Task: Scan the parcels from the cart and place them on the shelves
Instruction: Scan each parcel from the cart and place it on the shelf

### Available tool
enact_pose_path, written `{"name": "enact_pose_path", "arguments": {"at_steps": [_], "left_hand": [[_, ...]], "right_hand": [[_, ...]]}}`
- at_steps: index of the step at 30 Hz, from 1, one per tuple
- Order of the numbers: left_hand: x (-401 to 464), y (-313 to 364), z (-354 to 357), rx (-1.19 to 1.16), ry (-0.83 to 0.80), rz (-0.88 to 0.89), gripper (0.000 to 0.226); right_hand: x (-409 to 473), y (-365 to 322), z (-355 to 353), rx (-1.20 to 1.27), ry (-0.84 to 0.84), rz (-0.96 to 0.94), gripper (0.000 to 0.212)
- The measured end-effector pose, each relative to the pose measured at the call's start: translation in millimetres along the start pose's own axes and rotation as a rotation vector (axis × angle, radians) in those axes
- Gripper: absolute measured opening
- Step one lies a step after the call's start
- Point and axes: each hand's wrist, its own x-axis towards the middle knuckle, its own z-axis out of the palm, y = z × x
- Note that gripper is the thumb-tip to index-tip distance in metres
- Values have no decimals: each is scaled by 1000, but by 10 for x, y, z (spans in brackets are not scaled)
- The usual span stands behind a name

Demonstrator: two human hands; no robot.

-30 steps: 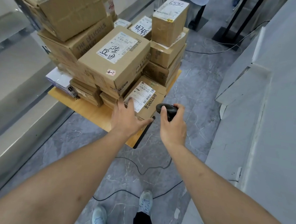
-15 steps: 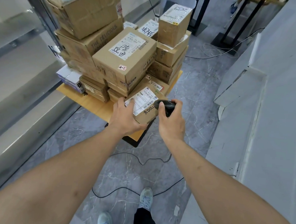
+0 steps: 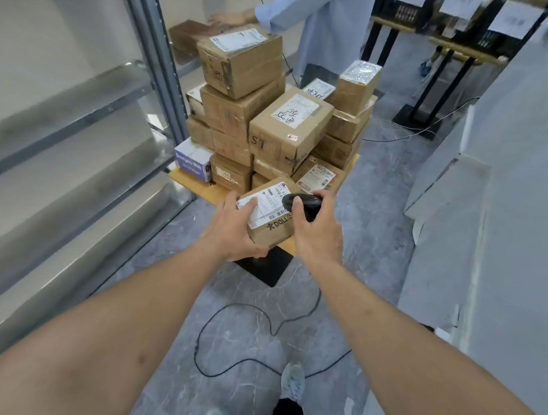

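My left hand grips a small cardboard parcel with a white shipping label, lifted just off the near edge of the wooden cart. My right hand holds a black barcode scanner right over the parcel's label. Several taped cardboard parcels are stacked high on the cart behind it. Grey metal shelves run along the left.
Another person in a light blue shirt bends over a box behind the cart. The scanner's black cable loops on the grey floor by my feet. A grey wall and ledge close the right side. Black stands are at the back.
My left hand has lifted the labelled parcel off the cart toward me. My right hand brought the scanner over its label. My view tilted up, showing the other person.
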Motion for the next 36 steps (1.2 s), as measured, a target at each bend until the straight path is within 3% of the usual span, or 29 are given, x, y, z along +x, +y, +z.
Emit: {"name": "enact_pose_path", "arguments": {"at_steps": [16,24,36], "left_hand": [[-1152,-1316,-1512,146,331,-4,128],[-1372,-1834,-2035,163,433,-176,136],[-1582,-2368,-2431,212,515,-470,131]], "right_hand": [[-902,-1473,664,-24,-112,-470,34],[-906,-2085,1062,6,-253,-646,32],[-711,-2779,1726,54,-472,-851,33]]}}
